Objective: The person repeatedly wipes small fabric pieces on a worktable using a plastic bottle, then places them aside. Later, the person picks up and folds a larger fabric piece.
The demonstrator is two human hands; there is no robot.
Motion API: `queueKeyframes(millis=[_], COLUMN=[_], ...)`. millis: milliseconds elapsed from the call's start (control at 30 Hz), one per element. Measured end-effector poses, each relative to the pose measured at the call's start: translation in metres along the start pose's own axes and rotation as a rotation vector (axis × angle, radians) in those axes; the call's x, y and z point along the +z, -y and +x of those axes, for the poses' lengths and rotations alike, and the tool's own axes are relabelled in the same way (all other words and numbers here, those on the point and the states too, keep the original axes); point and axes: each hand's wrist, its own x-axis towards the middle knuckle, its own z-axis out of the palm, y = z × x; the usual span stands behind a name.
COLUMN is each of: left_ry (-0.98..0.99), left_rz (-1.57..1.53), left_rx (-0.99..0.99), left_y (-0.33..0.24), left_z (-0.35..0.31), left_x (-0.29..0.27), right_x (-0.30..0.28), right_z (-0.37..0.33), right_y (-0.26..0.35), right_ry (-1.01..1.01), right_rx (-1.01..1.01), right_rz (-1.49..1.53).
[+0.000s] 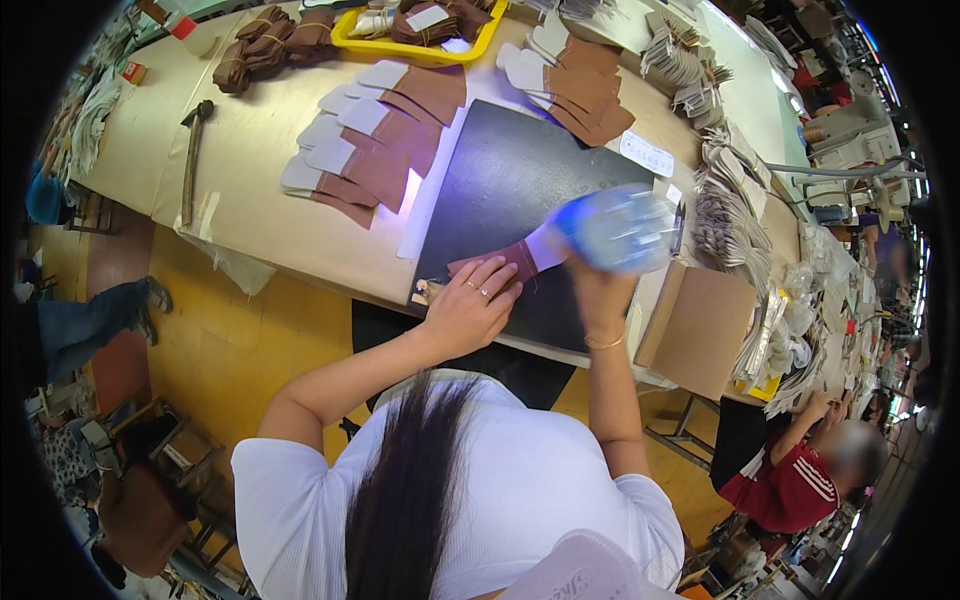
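Currently, your left hand (pixel 478 305) lies with its fingers stretched out and close together, flat on the brown cuff of a brown-and-pale glove piece (pixel 515 258) at the near part of the black mat (pixel 490 180). Your right hand (pixel 598 285) is at a blurred clear-and-blue object (pixel 620 230) just over the pale end of that piece; its fingers are hidden, so you cannot tell how they close. Around both hands, the mat's near edge runs close to the table's near edge, while its surface lies bare toward the far left. Along its left edge sits a white strip (pixel 415 225), with a spread of brown-and-pale pieces (pixel 375 145) just beyond. Another spread (pixel 570 85) overlaps the mat's far edge, narrowing your room there. Near right, a cardboard piece (pixel 700 325) juts past the table edge, and pale bundles (pixel 735 200) crowd the right side. Farther left, bare tabletop (pixel 250 150) separates the left spread from a hammer (pixel 193 160). A yellow tray (pixel 490 38) stands on the far side.
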Motion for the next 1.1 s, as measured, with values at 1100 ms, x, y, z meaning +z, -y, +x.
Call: queueKeyframes(millis=[1100], left_ry=[0.05], left_rz=[-0.093], left_rx=[-0.405], left_y=[0.004], left_z=[0.047], left_x=[-0.001], right_x=[-0.009], right_z=[-0.02], right_y=[-0.003], right_ry=[0.006], right_rx=[-0.033], right_rz=[0.06])
